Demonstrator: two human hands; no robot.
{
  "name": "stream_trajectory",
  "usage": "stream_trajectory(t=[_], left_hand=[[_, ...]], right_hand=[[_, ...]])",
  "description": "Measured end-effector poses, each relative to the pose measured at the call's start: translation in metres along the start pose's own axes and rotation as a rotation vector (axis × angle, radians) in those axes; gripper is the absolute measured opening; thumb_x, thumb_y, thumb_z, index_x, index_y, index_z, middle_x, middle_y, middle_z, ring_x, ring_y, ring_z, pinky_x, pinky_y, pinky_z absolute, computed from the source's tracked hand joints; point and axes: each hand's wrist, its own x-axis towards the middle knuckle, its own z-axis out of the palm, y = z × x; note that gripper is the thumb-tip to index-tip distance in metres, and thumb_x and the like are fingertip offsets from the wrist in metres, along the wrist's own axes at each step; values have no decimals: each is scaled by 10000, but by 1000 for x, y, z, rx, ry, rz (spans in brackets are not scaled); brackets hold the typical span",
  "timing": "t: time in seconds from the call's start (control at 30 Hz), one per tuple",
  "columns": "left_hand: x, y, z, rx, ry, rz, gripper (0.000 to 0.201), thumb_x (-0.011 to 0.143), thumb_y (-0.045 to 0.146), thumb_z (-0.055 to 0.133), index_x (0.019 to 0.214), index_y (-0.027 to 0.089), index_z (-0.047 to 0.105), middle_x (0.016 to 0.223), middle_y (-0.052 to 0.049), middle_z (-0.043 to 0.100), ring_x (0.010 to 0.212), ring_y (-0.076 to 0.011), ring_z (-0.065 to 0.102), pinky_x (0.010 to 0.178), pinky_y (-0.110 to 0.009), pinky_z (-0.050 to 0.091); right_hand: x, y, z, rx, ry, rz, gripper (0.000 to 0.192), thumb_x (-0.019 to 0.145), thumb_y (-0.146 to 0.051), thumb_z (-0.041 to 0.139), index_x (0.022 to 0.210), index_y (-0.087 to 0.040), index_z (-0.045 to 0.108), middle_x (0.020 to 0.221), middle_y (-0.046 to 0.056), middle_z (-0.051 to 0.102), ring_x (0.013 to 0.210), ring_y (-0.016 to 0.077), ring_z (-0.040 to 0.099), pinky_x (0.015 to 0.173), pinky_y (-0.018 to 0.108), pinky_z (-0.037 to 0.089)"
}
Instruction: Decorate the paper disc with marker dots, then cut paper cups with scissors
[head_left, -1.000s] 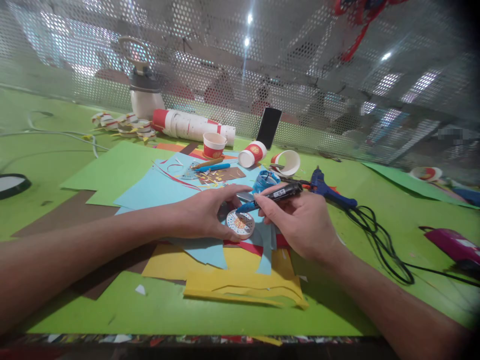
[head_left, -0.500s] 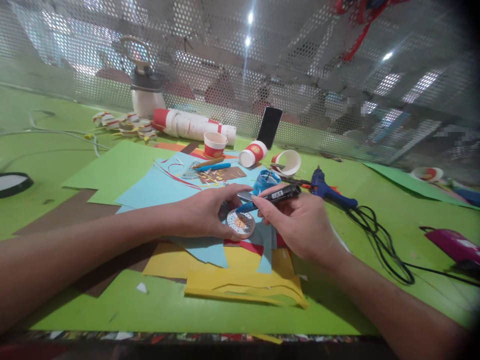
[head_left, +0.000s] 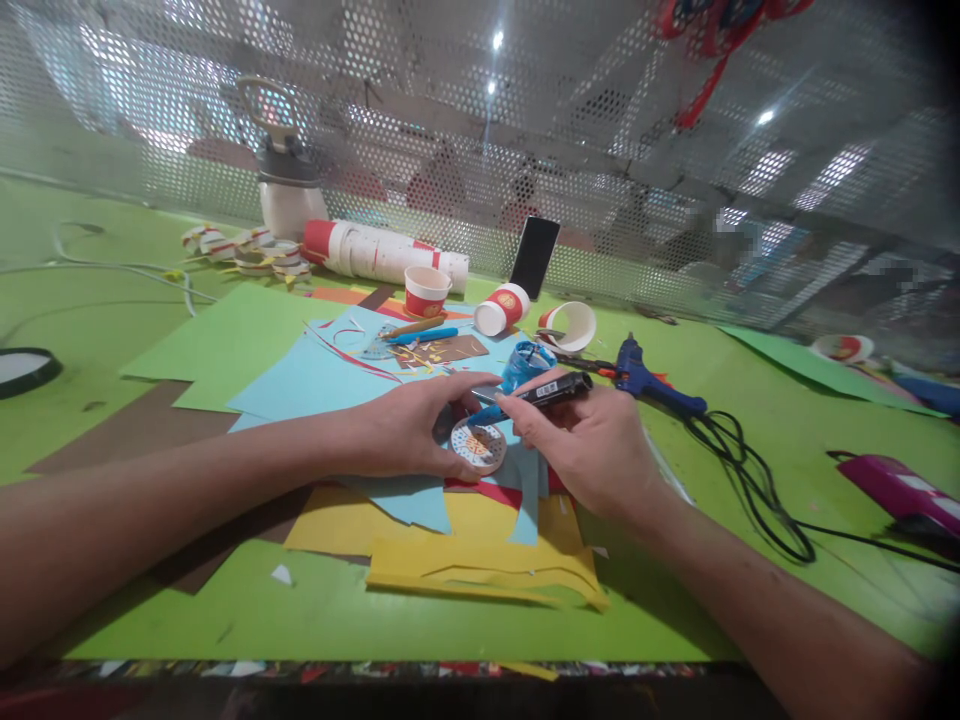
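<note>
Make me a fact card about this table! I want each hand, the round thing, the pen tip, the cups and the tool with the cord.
Left hand: holds the round disc by its edge
Right hand: grips a black pen
Disc: white, with dots around an orange middle pattern
Pen tip: blue, at the disc's far edge; touching or not, I can't tell
Cups behind the hands: one upright cup, two tipped cups
Tool: blue glue gun, beyond the right hand

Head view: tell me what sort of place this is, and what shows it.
Likely a craft workspace: cut coloured paper lies on the green table, a blue glue gun rests nearby, and the right hand holds a marker.
</note>
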Motion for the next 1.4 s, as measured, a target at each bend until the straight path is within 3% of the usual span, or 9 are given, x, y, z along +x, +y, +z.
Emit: stream_trajectory(t=[0.17,0.4,0.63,1.17,1.4], left_hand=[[-1,0,-3,-96,-37,-19,894,690,332,769,1459,221,327,1245,-98,625,1057,-248,590,885,-367,481],[-1,-4,-6,-120,-61,-28,912,693,310,775,1472,232,308,1193,-115,658,1005,-232,608,864,-362,472],[0,-6,-5,-67,-13,-21,944,654,366,808,1462,239,336,1185,-116,651,1024,-249,611,853,-350,474],[0,-4,-5,-54,-20,-34,939,658,342,803,1464,221,336,1169,-100,648,978,-227,605,856,-337,463],[1,-6,-4,-60,-14,-23,920,660,338,803,1452,209,354,1154,-98,652,975,-224,604,859,-334,461]], right_hand=[[-1,0,-2,34,-21,-17,218,814,-343,658,759,-134,683,607,10,659,529,116,544,479,229,429],[-1,3,-2,53,-22,-21,184,814,-332,672,770,-154,669,601,3,670,527,134,598,478,240,459],[-1,-2,-5,3,134,-41,204,833,-327,648,702,-171,648,592,15,669,522,150,624,493,258,499],[0,3,0,-8,49,37,200,811,-348,665,761,-155,661,589,32,691,513,180,647,487,283,495],[0,6,0,-20,44,0,219,823,-354,655,768,-143,678,595,30,691,524,174,646,492,273,488]])
